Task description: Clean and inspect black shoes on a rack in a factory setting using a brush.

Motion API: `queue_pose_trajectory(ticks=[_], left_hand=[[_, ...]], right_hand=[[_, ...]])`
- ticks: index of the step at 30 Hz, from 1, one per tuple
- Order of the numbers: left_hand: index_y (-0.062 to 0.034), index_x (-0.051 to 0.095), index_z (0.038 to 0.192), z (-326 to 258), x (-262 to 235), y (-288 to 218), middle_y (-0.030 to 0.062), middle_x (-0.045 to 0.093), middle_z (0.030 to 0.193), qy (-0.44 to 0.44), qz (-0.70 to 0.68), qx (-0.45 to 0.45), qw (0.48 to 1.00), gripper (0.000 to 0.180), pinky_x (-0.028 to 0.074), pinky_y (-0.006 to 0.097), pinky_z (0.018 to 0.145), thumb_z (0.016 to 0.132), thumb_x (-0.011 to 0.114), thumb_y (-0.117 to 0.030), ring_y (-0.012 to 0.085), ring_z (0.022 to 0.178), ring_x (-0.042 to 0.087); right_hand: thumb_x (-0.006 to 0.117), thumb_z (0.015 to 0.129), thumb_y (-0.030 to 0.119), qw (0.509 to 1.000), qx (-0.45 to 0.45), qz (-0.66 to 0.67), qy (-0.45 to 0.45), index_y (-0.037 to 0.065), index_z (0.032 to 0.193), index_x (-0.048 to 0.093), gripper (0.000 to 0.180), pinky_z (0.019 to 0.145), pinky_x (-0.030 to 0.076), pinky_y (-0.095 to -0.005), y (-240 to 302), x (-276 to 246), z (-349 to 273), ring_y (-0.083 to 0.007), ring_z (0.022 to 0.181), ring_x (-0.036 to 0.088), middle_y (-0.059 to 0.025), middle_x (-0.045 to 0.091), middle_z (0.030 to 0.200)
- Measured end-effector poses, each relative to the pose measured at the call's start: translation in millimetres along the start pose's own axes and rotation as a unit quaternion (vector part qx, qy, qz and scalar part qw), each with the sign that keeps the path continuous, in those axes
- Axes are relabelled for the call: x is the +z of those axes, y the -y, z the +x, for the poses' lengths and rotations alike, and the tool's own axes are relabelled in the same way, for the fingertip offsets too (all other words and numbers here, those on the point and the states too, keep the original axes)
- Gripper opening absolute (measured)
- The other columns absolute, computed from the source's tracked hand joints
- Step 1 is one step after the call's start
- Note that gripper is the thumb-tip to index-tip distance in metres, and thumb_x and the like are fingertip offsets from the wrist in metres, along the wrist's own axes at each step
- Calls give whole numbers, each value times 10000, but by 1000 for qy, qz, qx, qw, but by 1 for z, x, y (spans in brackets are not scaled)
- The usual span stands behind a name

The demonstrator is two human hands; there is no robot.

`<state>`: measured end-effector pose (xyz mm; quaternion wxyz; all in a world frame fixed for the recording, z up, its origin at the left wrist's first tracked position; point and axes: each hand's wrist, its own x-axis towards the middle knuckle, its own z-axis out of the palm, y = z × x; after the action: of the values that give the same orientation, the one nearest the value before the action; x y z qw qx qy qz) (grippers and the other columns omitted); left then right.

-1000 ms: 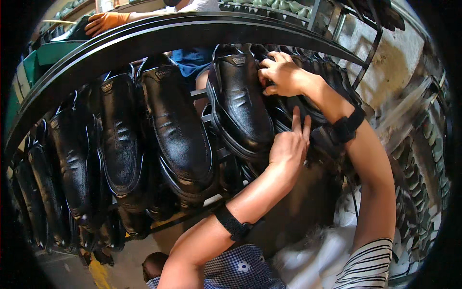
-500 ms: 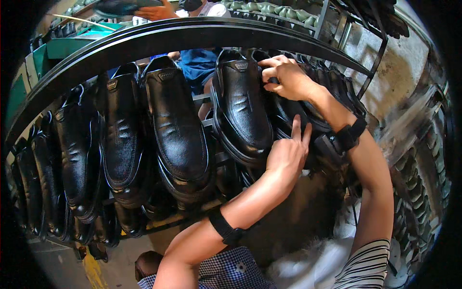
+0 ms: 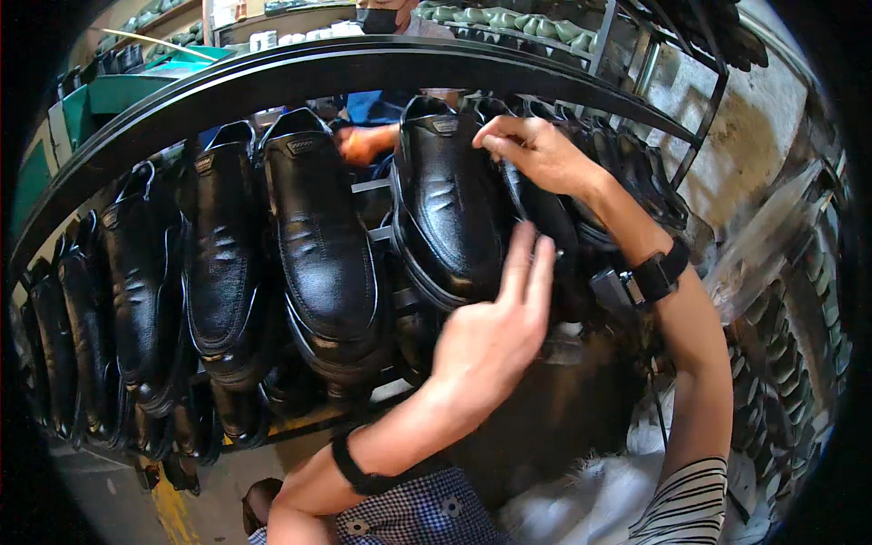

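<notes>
Black leather loafers hang toes down in a row along a dark rack. My right hand [image 3: 547,156] is bent at the top of a dark shoe [image 3: 543,207], its fingers pinched at the collar; the hand partly hides that shoe. Lower and to the left, my left hand [image 3: 490,331] has two fingers stretched upward, their tips beside the toe of a shiny loafer [image 3: 447,204]. Nothing shows in the left hand. Left of a gap in the row, another large loafer [image 3: 325,245] hangs toe down.
A curved black rail [image 3: 363,77] crosses above the shoes. Behind the rack, a co-worker's orange-lit hand [image 3: 371,143] reaches into the gap. A green machine or bin [image 3: 118,104] stands far left. Clear plastic wrapping [image 3: 763,241] and stacked pieces lie at right.
My left hand has moved left and down. The right hand has shifted slightly left, its fingers drawing together. The co-worker's hand has come down behind the gap; nearby loafers have shifted slightly left.
</notes>
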<state>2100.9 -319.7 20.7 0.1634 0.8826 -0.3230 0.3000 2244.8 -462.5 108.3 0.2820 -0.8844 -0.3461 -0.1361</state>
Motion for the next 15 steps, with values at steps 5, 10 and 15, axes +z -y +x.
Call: queue_pose_trajectory(ticks=[5,10,15], left_hand=[[-60,230,1355,-18,-8,21,260,221,1369,79,51,-80,992,775,454,328,390,710,644,-173,277,453,554],[-95,268,1346,-23,1,29,223,233,1380,54,74,-69,993,706,448,330,385,734,613,-164,258,426,542],[-112,282,1343,-24,3,29,219,248,1375,45,56,-81,994,677,444,323,381,744,595,-155,250,423,541]], right_hand=[[506,846,169,998,32,-53,-10,-7,917,586,206,704,456,-299,5,15,-1,-197,728,584,-118,623,804],[527,832,174,999,-17,-26,-38,-21,876,570,204,626,464,-310,0,36,1,-202,652,585,-124,609,738],[525,864,172,984,45,132,-109,7,858,581,175,415,386,-219,2,34,-12,-75,451,465,-9,506,618]])
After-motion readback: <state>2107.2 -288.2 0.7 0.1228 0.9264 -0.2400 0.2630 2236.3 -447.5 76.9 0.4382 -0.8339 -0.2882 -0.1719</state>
